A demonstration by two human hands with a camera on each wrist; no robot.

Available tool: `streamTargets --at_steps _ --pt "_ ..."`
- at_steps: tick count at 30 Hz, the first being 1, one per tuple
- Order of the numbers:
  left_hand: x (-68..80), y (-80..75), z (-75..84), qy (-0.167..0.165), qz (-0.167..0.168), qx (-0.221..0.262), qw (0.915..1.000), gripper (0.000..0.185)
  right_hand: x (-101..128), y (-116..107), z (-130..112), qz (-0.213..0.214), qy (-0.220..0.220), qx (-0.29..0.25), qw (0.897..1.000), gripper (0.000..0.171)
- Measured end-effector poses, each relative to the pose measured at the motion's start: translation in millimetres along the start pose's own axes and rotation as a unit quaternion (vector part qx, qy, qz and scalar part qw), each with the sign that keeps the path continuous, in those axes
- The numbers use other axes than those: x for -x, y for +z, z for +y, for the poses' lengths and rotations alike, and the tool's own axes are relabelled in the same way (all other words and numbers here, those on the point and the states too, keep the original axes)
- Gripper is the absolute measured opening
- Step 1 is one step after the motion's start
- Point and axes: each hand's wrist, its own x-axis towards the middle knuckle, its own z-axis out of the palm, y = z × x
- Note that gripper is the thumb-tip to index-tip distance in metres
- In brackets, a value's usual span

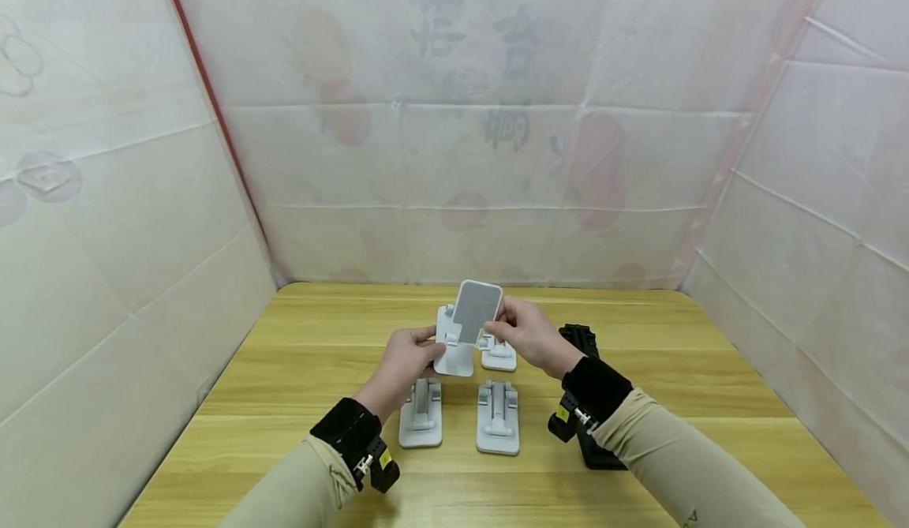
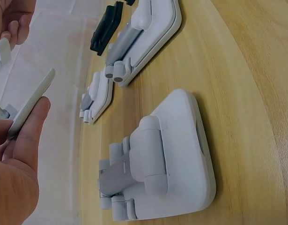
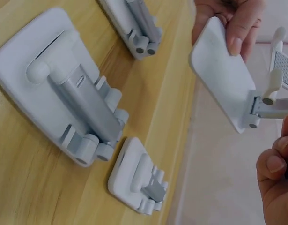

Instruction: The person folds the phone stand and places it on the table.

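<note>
An unfolded white phone stand (image 1: 453, 364) is held up above the table between both hands. My left hand (image 1: 399, 364) grips its white base plate (image 3: 223, 70) by the edge, thumb on one face and fingers on the other. The right hand (image 1: 533, 337) pinches the side of the stand's upper plate (image 1: 477, 307), which has a grey pad and tilts above the base. In the right wrist view, a grey hinged arm (image 3: 275, 110) joins the base to the upper part. The right fingers (image 3: 275, 164) are curled close to that arm.
Several folded white phone stands lie on the wooden table: one near left (image 1: 420, 427), one near the middle (image 1: 498, 432) and one farther back (image 1: 500, 359). Black objects (image 1: 578, 338) lie at the right, partly hidden beneath the right forearm. Pale cloth walls (image 1: 454, 157) enclose the table.
</note>
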Motion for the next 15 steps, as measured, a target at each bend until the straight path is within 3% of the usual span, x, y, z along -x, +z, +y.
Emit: streamTargets --at_steps 5,10,15 --pt "0.9 0.6 0.6 -0.001 -0.006 0.005 1.0000 0.051 -0.7 2.5 1.8 0.026 -0.018 0.051 0.998 0.009" --pt "3.3 2.4 2.7 0.002 -0.013 0.012 0.9998 0.050 -0.9 4.6 5.2 0.060 -0.051 0.123 0.989 0.026" --pt "5.1 4.2 4.0 0.001 -0.018 0.015 0.9997 0.049 -0.7 5.6 9.6 0.082 -0.068 0.149 0.983 0.032"
